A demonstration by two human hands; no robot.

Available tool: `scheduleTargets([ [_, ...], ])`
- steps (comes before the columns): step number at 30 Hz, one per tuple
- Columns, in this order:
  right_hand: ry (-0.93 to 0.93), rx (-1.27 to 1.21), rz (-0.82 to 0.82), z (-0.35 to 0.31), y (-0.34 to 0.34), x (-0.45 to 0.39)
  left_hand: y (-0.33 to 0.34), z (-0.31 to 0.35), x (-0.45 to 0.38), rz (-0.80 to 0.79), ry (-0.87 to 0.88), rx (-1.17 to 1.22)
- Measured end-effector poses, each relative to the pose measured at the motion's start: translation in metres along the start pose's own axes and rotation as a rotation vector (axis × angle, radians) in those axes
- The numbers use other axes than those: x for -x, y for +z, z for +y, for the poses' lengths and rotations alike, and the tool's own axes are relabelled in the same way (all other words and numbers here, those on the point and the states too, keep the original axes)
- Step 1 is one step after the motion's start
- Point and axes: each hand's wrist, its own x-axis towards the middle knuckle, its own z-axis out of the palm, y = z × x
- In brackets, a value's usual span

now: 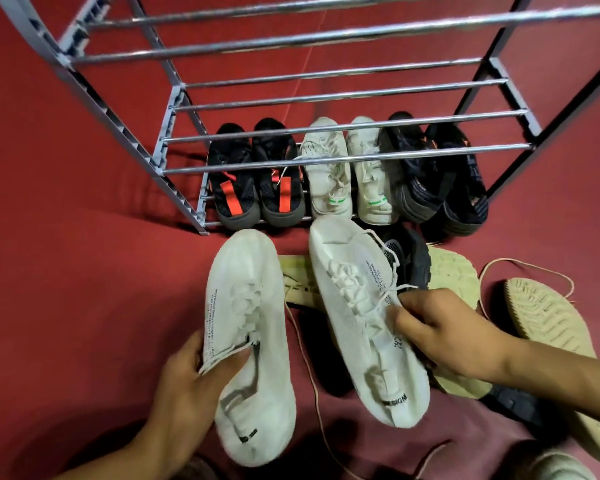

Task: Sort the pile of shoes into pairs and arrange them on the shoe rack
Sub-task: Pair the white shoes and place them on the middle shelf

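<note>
Low in the frame, the left hand (191, 382) grips one white knit shoe (252, 344) at its collar, and the right hand (444, 332) pinches the matching white shoe (364, 320) by its side and laces. A loose lace could snag the leftover pile (465, 282) at lower right. Farther up, the shoe rack (343, 157) has its bottom tier full, so forcing them in there risks knocking pairs loose.
</note>
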Motion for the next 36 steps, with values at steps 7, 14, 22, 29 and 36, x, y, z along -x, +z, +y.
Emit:
scheduleTargets([
  [7,-0.082,-0.13,0.169,-0.068,-0.061,-0.029,0.001,0.117,-0.045,0.049,0.129,0.234],
  [14,-0.176,-0.011,0.352,-0.118,-0.108,-0.153,-0.008,0.17,-0.161,0.11,0.099,0.296],
  [22,0.015,-0.069,0.526,-0.083,-0.092,-0.193,0.001,0.145,-0.195,0.45,0.114,-0.019],
  [29,-0.211,0.205,0.321,-0.084,-0.066,-0.148,0.014,0.118,-0.159,0.287,0.631,-0.528],
  [36,-0.2,0.089,0.488,-0.117,-0.044,-0.169,0.004,0.125,-0.183,0.357,0.742,-0.512],
])
